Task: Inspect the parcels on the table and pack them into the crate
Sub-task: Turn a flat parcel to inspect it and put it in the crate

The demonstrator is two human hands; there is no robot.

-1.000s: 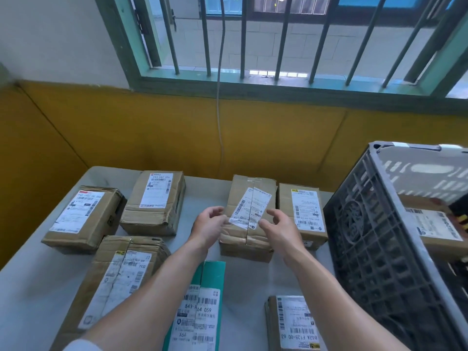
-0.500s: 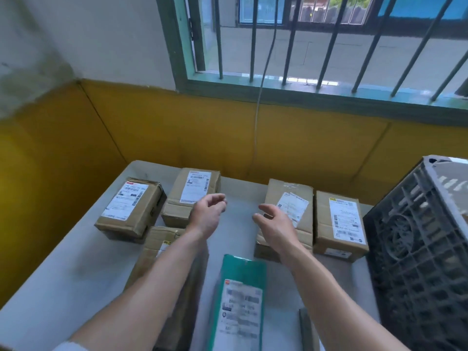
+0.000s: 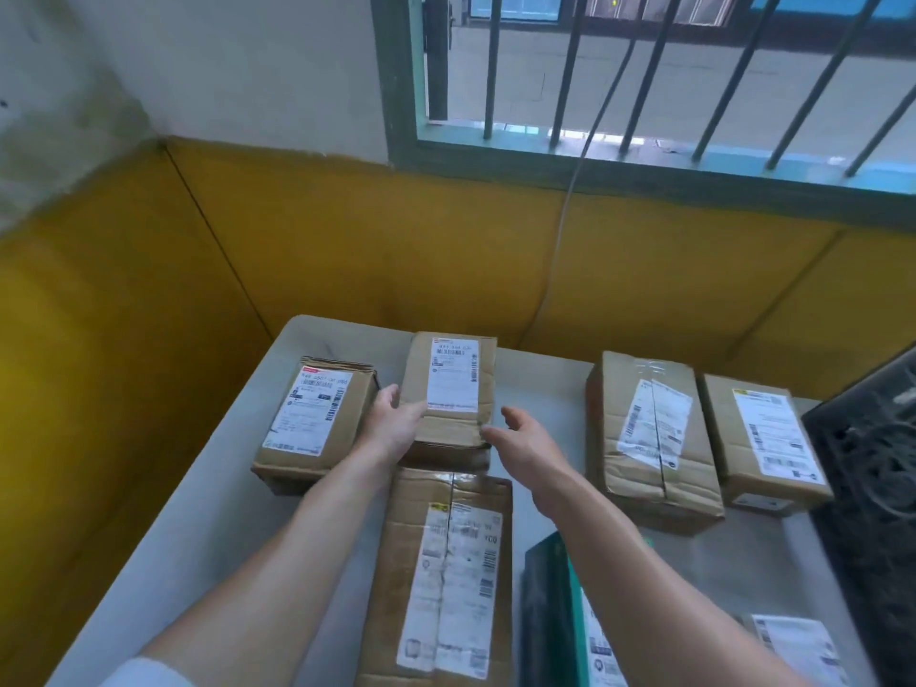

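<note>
Several brown cardboard parcels with white labels lie on the grey table (image 3: 198, 528). My left hand (image 3: 394, 423) grips the near left corner of a small parcel (image 3: 453, 384) at the back middle, whose near end looks slightly lifted. Just to the right of that parcel's near right corner, my right hand (image 3: 525, 438) is spread, fingertips at the edge. The dark plastic crate (image 3: 872, 488) stands at the right edge, only partly in view.
Another parcel (image 3: 312, 423) lies left of the held one, a long parcel (image 3: 446, 577) lies in front. Two parcels (image 3: 649, 438) (image 3: 766, 443) sit beside the crate. A green packet (image 3: 560, 617) and a labelled parcel (image 3: 798, 647) lie near the front. Yellow walls enclose the back and left.
Both hands left the taped parcel in the middle and moved left to the small back parcel. My left hand took hold of its corner. The view swung left.
</note>
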